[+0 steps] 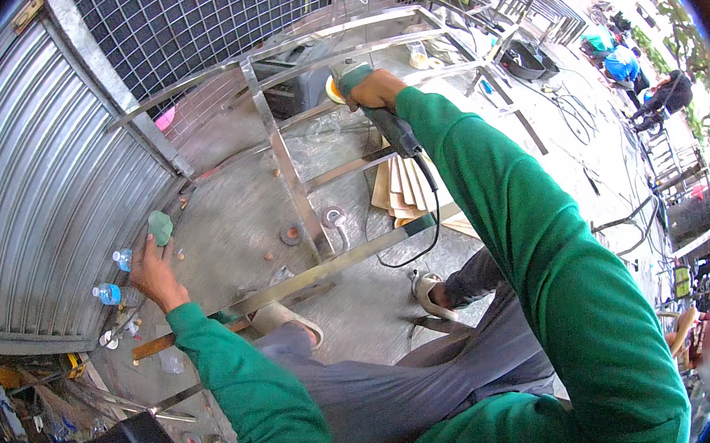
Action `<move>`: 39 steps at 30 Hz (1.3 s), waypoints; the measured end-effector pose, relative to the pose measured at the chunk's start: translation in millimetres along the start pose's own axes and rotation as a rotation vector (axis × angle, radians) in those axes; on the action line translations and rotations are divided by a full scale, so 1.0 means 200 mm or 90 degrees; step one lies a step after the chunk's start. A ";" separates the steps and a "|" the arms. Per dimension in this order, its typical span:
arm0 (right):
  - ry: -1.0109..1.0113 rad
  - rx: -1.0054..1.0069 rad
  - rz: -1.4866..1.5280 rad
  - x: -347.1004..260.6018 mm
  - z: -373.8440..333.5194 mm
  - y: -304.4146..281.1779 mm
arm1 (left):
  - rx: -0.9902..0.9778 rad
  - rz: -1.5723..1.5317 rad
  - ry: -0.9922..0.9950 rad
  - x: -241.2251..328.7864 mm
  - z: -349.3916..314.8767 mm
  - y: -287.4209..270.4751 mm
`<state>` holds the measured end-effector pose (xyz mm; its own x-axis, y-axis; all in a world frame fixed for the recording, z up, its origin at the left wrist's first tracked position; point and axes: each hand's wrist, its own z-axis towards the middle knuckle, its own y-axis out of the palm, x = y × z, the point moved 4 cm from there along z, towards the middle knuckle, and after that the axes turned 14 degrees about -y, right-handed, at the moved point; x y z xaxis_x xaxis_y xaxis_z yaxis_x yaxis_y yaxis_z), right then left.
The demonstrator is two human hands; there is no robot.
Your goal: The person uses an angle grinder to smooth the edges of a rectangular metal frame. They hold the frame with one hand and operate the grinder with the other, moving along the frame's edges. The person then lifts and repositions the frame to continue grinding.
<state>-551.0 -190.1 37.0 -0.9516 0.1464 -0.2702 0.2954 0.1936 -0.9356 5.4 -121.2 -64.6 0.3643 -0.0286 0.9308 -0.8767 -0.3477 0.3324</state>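
Observation:
My right hand [377,89] is wrapped round an angle grinder [396,133], with a yellowish disc at its head and a black cord trailing from its rear. The grinder is over the far part of a welded metal frame [280,147]; whether its disc touches a bar cannot be made out. To the left, away from the frame, my left hand [157,272] has its fingers closed on a pale green, flat, roundish piece [160,228]. Its exact kind does not show. Two small plastic bottles, one here [107,293], are beside that hand.
A ribbed metal shutter [26,178] and a wire mesh panel [204,21] border the left and back. Stacked light boards [403,189] and a used disc [291,234] lie beneath the frame. Cables [573,112] cross the right-hand ground. People [662,98] are farther off.

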 end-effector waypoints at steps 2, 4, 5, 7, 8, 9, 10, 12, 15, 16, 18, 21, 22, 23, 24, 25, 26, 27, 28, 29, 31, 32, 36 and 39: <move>0.018 0.009 -0.005 0.07 -0.01 -0.03 | 0.038 0.309 0.120 0.04 0.01 0.01; 0.015 0.001 -0.028 0.14 -0.02 -0.06 | 0.044 0.356 0.128 0.05 0.02 0.04; -0.040 -0.005 -0.071 0.15 -0.02 -0.08 | 0.045 0.231 0.057 0.03 0.01 0.03; -0.108 -0.042 -0.178 0.19 -0.04 -0.10 | 0.046 0.063 -0.029 0.02 -0.01 0.06; -0.119 -0.021 -0.112 0.23 -0.06 -0.13 | 0.048 0.019 -0.044 0.03 -0.02 0.09; -0.093 -0.019 -0.067 0.28 -0.10 -0.16 | 0.041 -0.014 -0.047 0.04 -0.04 0.12; -0.056 -0.019 -0.021 0.33 -0.12 -0.18 | 0.053 -0.016 -0.061 0.04 -0.06 0.14; -0.027 0.021 -0.001 0.41 -0.15 -0.22 | 0.060 0.018 -0.049 0.07 -0.09 0.20; 0.015 -0.015 -0.074 0.51 -0.14 -0.26 | 0.055 0.014 -0.048 0.09 -0.10 0.24; -0.002 0.003 -0.038 0.54 -0.15 -0.28 | 0.050 0.004 -0.056 0.08 -0.10 0.25; 0.041 0.025 0.006 0.62 -0.17 -0.30 | 0.046 0.046 -0.025 0.08 -0.08 0.25; 0.041 0.040 0.014 0.72 -0.24 -0.36 | 0.055 0.060 -0.014 0.06 -0.04 0.23; 0.040 0.038 0.016 0.74 -0.24 -0.38 | 0.062 0.082 -0.020 0.05 -0.02 0.23; 0.059 0.033 0.044 0.77 -0.25 -0.39 | 0.058 0.124 0.008 0.05 -0.01 0.24; 0.039 0.034 0.022 0.79 -0.25 -0.41 | 0.072 0.169 0.027 0.05 0.00 0.24; 0.030 0.032 0.012 0.83 -0.25 -0.42 | 0.053 0.113 0.013 0.04 0.00 0.25; 0.046 0.038 0.023 0.87 -0.25 -0.43 | 0.052 0.062 -0.010 0.03 0.01 0.25; 0.069 0.065 0.062 0.91 -0.25 -0.44 | 0.043 0.036 -0.014 0.02 0.01 0.25; 0.116 0.098 0.122 0.96 -0.24 -0.44 | 0.046 0.021 -0.036 0.01 0.02 0.25; 0.170 0.116 0.169 1.02 -0.24 -0.44 | 0.043 0.031 -0.037 0.01 0.02 0.25; 0.140 0.140 0.208 1.09 -0.24 -0.46 | 0.031 0.081 -0.019 0.00 0.03 0.26; 0.156 0.142 0.204 1.13 -0.25 -0.47 | 0.023 0.120 0.001 0.01 0.04 0.27; 0.144 0.099 0.190 1.25 -0.30 -0.56 | 0.089 0.066 -0.035 -0.02 0.07 0.27; 0.162 0.141 0.112 1.34 -0.32 -0.63 | 0.076 0.045 -0.044 -0.02 0.07 0.31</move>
<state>-837.2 -114.2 97.1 -0.8283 0.4000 -0.3923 0.4010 -0.0658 -0.9137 -45.8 -155.3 -49.9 0.3274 -0.1203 0.9372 -0.8586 -0.4520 0.2419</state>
